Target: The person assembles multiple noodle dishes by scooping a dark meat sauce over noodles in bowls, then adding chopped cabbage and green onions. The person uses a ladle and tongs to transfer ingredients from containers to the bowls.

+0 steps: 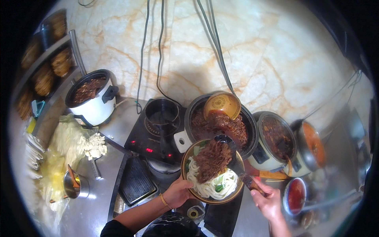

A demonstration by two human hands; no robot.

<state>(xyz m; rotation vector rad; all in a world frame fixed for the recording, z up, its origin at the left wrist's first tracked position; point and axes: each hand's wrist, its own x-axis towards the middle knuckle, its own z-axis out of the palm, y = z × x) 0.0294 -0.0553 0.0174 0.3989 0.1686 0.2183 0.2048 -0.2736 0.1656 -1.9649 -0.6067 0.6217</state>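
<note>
My left hand (177,192) grips the near left rim of a brown-edged bowl (215,202). In the bowl lie thick white noodles (223,192) and some green leaves, with a heap of dark brown minced meat (213,161) over them. My right hand (268,199) is closed round the brown handle of a dark ladle (249,184), whose head is over the bowl's far right side, partly hidden by the meat. Just beyond is a large cooker pot (253,147) of dark meat sauce (197,118), with a yellow-brown bowl (222,103) resting in it.
A small black pot (162,111) stands on an induction hob (136,138). Farther right are a pot of dark sauce (278,136) and a pot of orange soup (313,143). A bowl of red sauce (295,195) sits near my right hand. At left stand a white cooker (96,108) and a steel cup (77,187).
</note>
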